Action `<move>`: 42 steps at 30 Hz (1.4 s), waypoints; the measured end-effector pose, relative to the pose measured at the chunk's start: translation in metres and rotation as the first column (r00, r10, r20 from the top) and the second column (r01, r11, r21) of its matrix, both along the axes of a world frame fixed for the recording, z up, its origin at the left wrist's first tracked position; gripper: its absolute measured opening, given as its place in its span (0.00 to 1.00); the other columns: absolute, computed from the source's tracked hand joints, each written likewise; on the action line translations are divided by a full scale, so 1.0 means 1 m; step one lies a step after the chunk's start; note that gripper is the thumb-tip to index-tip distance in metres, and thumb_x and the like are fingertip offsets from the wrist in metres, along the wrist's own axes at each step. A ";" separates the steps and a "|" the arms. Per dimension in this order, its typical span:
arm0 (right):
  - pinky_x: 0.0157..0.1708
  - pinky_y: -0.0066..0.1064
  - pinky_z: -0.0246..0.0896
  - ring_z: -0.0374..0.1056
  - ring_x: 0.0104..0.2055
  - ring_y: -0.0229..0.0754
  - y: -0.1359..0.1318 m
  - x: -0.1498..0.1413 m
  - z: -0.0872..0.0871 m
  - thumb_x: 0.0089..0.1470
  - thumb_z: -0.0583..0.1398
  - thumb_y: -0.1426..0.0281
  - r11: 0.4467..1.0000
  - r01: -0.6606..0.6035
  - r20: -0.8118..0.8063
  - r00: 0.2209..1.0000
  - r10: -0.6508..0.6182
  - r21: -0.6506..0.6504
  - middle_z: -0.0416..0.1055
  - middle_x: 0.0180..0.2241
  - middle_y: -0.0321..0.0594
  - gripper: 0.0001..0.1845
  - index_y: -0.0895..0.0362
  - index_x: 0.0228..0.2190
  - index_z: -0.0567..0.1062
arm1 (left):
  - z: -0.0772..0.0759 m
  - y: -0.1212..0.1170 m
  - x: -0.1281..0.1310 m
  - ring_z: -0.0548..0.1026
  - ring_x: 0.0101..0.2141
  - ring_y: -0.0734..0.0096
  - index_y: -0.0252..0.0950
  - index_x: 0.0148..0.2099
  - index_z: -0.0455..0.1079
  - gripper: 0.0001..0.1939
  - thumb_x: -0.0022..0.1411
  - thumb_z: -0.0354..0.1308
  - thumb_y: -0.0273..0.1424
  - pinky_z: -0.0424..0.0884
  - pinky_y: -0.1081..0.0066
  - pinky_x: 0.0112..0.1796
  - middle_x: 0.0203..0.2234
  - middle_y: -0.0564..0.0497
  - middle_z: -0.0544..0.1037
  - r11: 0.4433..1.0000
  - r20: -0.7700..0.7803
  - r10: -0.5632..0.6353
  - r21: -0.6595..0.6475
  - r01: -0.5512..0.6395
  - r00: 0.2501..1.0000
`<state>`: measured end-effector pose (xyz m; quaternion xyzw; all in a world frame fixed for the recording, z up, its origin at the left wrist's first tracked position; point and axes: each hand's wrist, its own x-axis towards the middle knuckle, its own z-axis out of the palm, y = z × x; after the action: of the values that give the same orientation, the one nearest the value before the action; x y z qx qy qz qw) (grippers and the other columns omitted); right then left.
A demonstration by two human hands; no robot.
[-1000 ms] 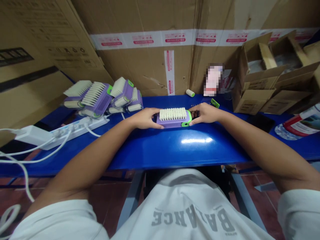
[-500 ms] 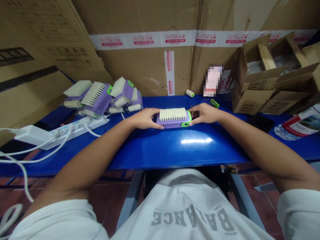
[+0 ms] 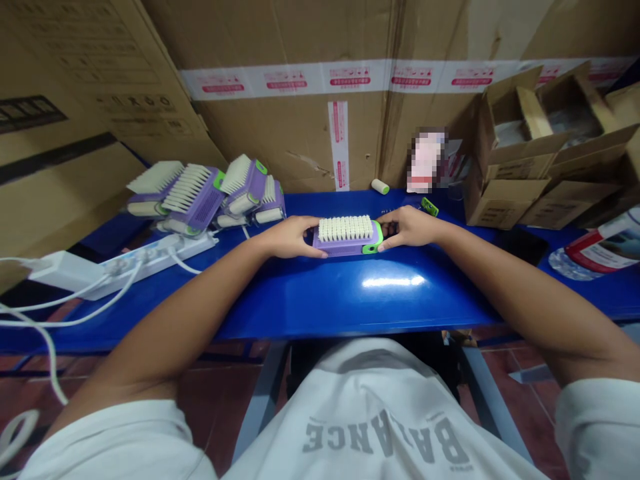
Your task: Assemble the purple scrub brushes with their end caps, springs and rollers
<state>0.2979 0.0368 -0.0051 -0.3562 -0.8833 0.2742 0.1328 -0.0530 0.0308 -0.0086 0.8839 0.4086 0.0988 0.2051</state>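
Note:
A purple brush [image 3: 345, 235] with rows of cream bristles facing up and a bright green end cap lies lengthwise on the blue table. Its left end is gripped by my left hand [image 3: 296, 237], thumb along the near side. At the green cap, my right hand [image 3: 407, 228] pinches the right end between thumb and curled fingers. A small green piece [image 3: 429, 207] lies just beyond my right hand. Behind the brush rests a cream roller with a green end [image 3: 380, 187]. Whatever lies beneath the brush is hidden.
Several similar purple brushes [image 3: 193, 200] are heaped at the left, beside a white power strip [image 3: 150, 267] with cables. Open cardboard boxes [image 3: 510, 180] and a plastic jar [image 3: 600, 250] stand at the right. A large cardboard sheet [image 3: 280, 133] backs the blue table [image 3: 320, 300].

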 end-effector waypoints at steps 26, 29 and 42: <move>0.34 0.35 0.58 0.72 0.33 0.45 0.000 -0.001 0.000 0.47 0.74 0.40 1.000 0.001 0.018 1.000 -0.002 0.017 0.80 0.33 0.41 0.38 0.59 0.46 0.86 | 0.001 -0.001 0.000 0.80 0.59 0.49 0.41 0.69 0.73 0.44 0.54 0.73 0.52 0.73 0.61 0.58 0.64 0.44 0.81 1.000 -0.002 0.000 0.006 0.000 1.000; 0.34 0.34 0.58 0.72 0.33 0.44 0.001 0.000 0.000 0.47 0.74 0.41 1.000 0.002 0.016 1.000 -0.003 0.012 0.80 0.32 0.40 0.37 0.59 0.44 0.86 | 0.001 -0.001 0.000 0.80 0.59 0.49 0.41 0.69 0.73 0.44 0.54 0.73 0.52 0.73 0.62 0.58 0.64 0.45 0.81 1.000 0.003 0.003 0.003 -0.003 1.000; 0.35 0.35 0.58 0.72 0.33 0.45 0.000 -0.001 0.000 0.47 0.75 0.42 1.000 0.009 0.017 1.000 -0.009 0.003 0.80 0.33 0.40 0.37 0.58 0.47 0.86 | 0.000 0.000 0.000 0.80 0.60 0.48 0.41 0.70 0.73 0.45 0.54 0.72 0.53 0.73 0.61 0.58 0.65 0.44 0.80 1.000 -0.006 0.003 0.002 -0.003 1.000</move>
<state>0.2972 0.0372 -0.0054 -0.3623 -0.8833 0.2692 0.1269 -0.0525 0.0307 -0.0083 0.8838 0.4103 0.0967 0.2030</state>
